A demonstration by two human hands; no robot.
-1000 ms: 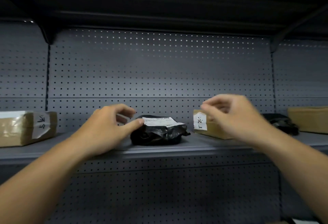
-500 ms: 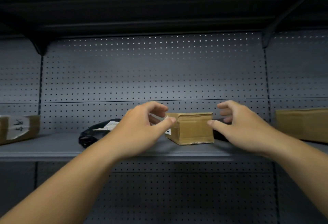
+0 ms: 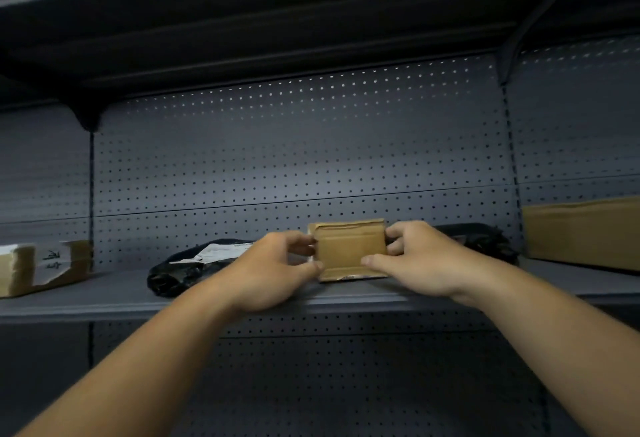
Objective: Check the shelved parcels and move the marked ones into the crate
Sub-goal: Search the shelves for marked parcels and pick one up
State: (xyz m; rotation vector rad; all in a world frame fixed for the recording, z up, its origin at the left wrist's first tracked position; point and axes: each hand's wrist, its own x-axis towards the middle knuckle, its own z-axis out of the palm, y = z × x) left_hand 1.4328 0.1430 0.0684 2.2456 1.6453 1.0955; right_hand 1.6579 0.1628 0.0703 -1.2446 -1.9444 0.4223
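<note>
Box [image 3: 349,249] sits at frame centre on the shelf [image 3: 104,298], pinched between left grip [image 3: 273,270] and right grip [image 3: 419,260] at its side edges. One black bag [image 3: 180,270] lies just left; a second bag [image 3: 485,239] lies behind the right grip.

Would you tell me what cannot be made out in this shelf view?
Head view:
- small cardboard box: other sides hidden, gripped by left hand and right hand; any mark unseen.
- right black bag: mostly behind right hand.
- left black bag's label: print too small.
- large box: cut off by right edge.
- crate: out of frame.
</note>
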